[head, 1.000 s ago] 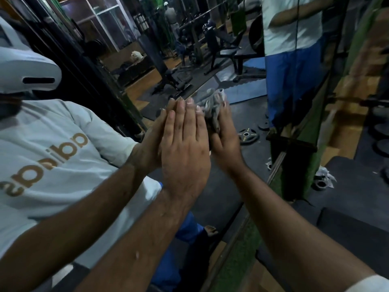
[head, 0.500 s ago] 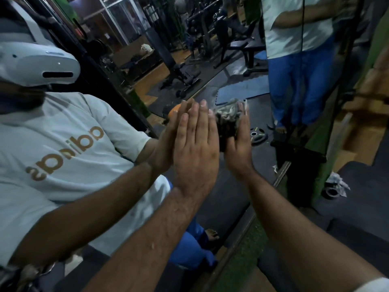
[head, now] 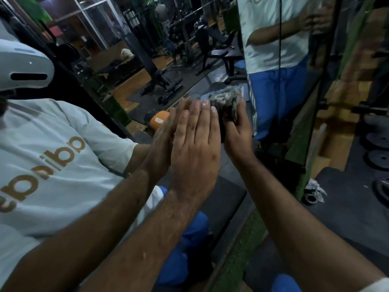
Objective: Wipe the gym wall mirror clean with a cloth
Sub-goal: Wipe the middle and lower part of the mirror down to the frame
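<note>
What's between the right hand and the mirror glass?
Head view: the crumpled cloth. The right hand grips it against the mirror; the left hand lies flat on the glass with nothing under it.

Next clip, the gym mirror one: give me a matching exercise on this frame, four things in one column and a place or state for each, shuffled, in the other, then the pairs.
Things:
1. left hand
2. right hand
3. crumpled grey cloth
4. white crumpled paper scrap

States:
A. lies on the dark floor mat at the right
B. flat, fingers straight, against the wall mirror
C. bunched between palm and glass
D. grips the cloth

Pairs: 1-B, 2-D, 3-C, 4-A
</note>
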A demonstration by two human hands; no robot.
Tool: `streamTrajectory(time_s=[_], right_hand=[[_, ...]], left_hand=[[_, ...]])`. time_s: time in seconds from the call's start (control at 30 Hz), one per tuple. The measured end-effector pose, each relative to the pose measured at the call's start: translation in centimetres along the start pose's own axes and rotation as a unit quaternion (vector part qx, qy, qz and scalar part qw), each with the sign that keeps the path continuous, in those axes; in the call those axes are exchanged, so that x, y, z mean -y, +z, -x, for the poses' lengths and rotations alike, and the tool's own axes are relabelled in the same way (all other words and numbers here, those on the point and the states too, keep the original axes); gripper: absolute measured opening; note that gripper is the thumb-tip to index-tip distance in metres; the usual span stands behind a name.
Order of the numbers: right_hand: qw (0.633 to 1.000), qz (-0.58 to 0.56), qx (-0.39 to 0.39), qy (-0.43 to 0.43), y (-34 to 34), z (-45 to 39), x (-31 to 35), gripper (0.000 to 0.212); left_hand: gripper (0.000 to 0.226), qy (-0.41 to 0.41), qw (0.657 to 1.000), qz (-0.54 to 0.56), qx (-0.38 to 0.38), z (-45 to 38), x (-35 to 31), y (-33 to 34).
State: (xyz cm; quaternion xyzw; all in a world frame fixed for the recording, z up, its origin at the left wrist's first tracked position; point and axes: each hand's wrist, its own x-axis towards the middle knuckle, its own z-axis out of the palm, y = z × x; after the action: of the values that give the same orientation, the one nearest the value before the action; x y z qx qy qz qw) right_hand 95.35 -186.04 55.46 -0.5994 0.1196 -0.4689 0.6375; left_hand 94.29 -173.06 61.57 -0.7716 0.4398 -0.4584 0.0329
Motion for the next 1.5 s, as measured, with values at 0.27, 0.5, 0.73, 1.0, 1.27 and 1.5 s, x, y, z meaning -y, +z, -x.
streamTrajectory(time_s=[0.27,0.5,0.73,1.0,1.27,1.5], right_hand=[[0.992,0.111,-0.047,-0.028,-2.3,-3.4,-2.5,0.065],[0.967,0.164,0.036,-0.193,-4.4,-6.8,-3.9,0.064],[0.989,0.094,-0.027,-0.113,-5.2,-10.4,-3.7,0.067],[0.989,0.091,-0.044,-0.111,-9.2,-13.4,-8.3,0.067],[0.982,0.111,-0.031,-0.148,-11.1,-17.1,-9.7,0.057],[0.992,0.075,-0.085,-0.052,-11.7,-19.5,-7.4,0.055]], left_hand=[[0.06,0.002,0.996,-0.08,0.035,-3.6,-1.1,2.1],[0.069,-0.063,0.991,-0.115,0.017,-5.5,-3.6,3.3],[0.064,-0.055,0.996,-0.07,0.012,-8.1,-5.7,5.2],[0.057,-0.054,0.998,-0.025,0.012,-10.3,-8.2,8.5],[0.052,-0.015,0.999,0.019,0.023,-12.9,-10.9,11.8],[0.054,0.011,0.999,0.025,0.04,-13.7,-12.8,14.0]])
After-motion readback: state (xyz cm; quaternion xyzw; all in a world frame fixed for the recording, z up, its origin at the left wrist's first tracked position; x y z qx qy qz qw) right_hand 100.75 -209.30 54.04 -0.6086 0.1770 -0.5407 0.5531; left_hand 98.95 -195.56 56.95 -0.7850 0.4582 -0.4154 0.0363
